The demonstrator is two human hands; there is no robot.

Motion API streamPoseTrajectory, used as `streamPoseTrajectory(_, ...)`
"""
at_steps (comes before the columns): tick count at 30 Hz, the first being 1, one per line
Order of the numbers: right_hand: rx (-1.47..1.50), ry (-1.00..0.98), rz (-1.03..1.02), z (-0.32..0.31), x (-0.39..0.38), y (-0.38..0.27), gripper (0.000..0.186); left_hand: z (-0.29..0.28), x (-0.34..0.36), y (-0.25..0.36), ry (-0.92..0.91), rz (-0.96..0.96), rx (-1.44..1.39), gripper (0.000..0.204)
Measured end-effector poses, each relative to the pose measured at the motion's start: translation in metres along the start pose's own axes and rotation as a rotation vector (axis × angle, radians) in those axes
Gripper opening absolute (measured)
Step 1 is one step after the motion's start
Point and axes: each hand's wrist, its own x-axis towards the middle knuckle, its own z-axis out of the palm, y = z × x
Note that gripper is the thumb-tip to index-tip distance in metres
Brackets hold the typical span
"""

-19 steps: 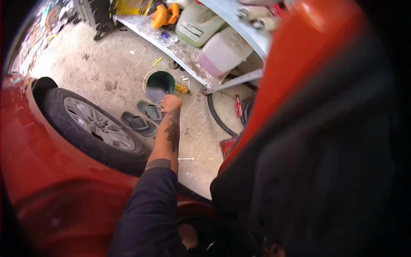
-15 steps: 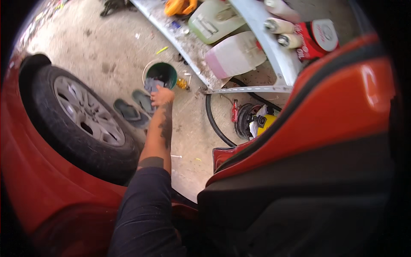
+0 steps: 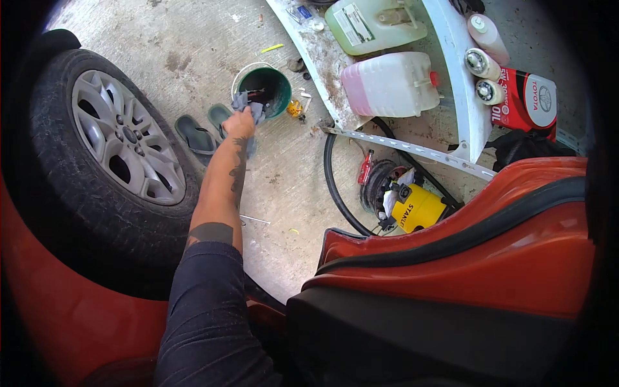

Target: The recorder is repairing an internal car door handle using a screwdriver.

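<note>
From the lower edge my left arm, in a dark short sleeve, reaches out over the floor. My left hand (image 3: 239, 123) is closed round a crumpled grey cloth (image 3: 241, 101), which hangs at the near left rim of a dark green bucket (image 3: 282, 103). The bucket has a thin pale handle, and dark items I cannot make out lie inside it. A pair of dark green flip-flops (image 3: 195, 137) is on the concrete just left of the hand; the forearm partly covers one. My right hand is out of the picture.
A car wheel (image 3: 129, 134) is at the left, an open red car door (image 3: 445, 258) at the lower right. A metal shelf (image 3: 325, 74) holds plastic jugs (image 3: 390, 84), bottles and a red oil can (image 3: 516, 100). Below sit a black hose (image 3: 330, 174) and a yellow machine (image 3: 419, 209).
The view has shifted, so the wheel and shelf sit differently in the picture. My left hand, still gripping the grey cloth, has moved a little left relative to the bucket.
</note>
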Motion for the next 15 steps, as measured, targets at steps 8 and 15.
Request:
streamPoseTrajectory(8, 0.011, 0.021, 0.042, -0.001, -0.010, -0.003, 0.027, 0.010, -0.006, 0.004, 0.316, 0.261, 0.363, 0.023)
streamPoseTrajectory(15, 0.040, 0.038, 0.069, 0.000, -0.016, 0.000, 0.027, -0.020, -0.030, 0.012, 0.237, 0.087, 0.198, 0.032)
